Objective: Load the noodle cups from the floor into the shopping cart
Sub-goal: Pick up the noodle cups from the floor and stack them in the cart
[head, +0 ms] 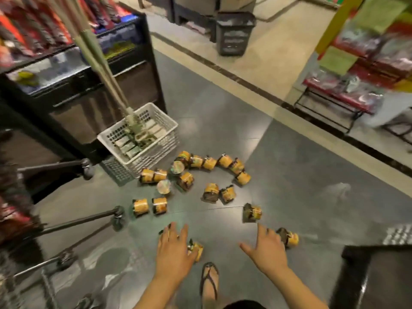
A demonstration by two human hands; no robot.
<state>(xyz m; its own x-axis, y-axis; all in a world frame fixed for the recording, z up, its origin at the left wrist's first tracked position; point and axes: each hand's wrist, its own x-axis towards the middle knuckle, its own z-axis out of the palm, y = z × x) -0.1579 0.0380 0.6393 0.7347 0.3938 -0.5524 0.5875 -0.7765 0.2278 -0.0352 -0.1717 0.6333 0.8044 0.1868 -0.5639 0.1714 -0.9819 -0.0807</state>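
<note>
The noodle cups [211, 191] are yellow-orange with dark brown bands, two showing silvery lids. The floor [289, 175] is glossy dark grey tile. The basket [161, 148] is white; my sandal [209, 283] black.

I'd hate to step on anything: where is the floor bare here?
Bare grey tile lies right of the noodle cups, up to the dark floor strip, and beyond the white basket. Crowded: the arc of cups beside the basket.

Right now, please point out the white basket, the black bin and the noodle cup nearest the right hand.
white basket [156, 152], head view, its front wall.
black bin [234, 37], head view, its front side.
noodle cup [291, 239], head view, its yellow side.
</note>
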